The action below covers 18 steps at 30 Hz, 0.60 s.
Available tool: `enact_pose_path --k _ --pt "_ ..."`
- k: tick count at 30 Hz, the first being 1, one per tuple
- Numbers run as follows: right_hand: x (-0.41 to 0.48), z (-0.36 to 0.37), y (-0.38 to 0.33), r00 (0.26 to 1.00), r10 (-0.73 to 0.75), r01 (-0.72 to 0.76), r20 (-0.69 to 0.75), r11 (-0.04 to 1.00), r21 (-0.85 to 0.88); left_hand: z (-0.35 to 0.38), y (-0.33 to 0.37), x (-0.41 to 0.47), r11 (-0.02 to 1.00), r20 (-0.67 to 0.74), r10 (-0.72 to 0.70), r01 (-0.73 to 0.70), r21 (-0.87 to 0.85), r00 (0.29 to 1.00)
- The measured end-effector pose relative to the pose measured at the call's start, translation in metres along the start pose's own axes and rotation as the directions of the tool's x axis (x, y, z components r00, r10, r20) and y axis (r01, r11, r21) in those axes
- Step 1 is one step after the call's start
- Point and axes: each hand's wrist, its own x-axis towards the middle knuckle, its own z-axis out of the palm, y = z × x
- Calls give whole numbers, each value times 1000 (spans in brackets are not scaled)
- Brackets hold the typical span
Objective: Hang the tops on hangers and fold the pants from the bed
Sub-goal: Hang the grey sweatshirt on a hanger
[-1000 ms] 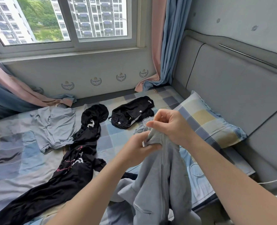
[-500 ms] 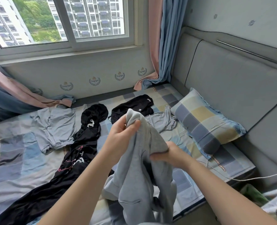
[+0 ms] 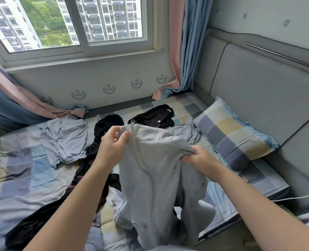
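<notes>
I hold a grey zip-up top [image 3: 155,171] up over the bed [image 3: 19,178]. My left hand [image 3: 112,147] pinches its upper edge beside the zipper. My right hand [image 3: 198,158] grips a bunch of its fabric lower and to the right. The rest of the top hangs down to the mattress. A long black garment with pink print [image 3: 88,171] lies spread on the bed to the left. A grey-blue piece [image 3: 65,140] lies flat at the back left. A black folded piece [image 3: 153,116] and a light grey piece [image 3: 186,133] lie near the pillow.
A checked pillow [image 3: 235,134] leans at the padded headboard [image 3: 258,91] on the right. The window [image 3: 74,24] and pink-and-blue curtains [image 3: 184,44] stand behind the bed. A white cable [image 3: 294,197] runs along the bed's right edge. No hanger is in view.
My right hand dropped from the top's upper edge to a lower bunch and moved right. The left hand rose to the upper edge, and the top is spread wider between them.
</notes>
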Motion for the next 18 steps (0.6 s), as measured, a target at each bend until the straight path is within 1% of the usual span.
enact_pose_path --k 2,5,7,9,11,13,15,17,18 --pt "-2 7 -13 998 -64 64 -9 997 47 8 -5 -10 997 79 -39 34 67 996" --pt "-6 14 -32 989 -127 135 -76 983 121 20 -2 -32 995 207 0 -20 93 978" --pt "-9 15 -48 981 -152 171 -120 970 173 29 2 -45 995 354 24 -56 80 935" --pt "-12 14 -64 975 -188 208 -118 958 196 39 5 -53 998 456 13 -41 53 890" --pt "-15 14 -78 967 -225 246 -120 946 211 51 6 -57 1000 442 15 -16 -1 897" --pt "-18 13 -87 960 -249 275 -131 928 253 63 3 -59 994 410 -18 61 -92 912" --pt "-20 13 -93 959 -252 282 -132 904 322 73 0 -61 981 447 -97 162 -108 889" --pt "-21 11 -94 962 -249 274 -113 879 390 80 -6 -62 975 503 -161 216 -53 849" --pt "-22 10 -95 964 -245 265 -103 865 426 81 -9 -62 968 516 -173 241 -67 839"
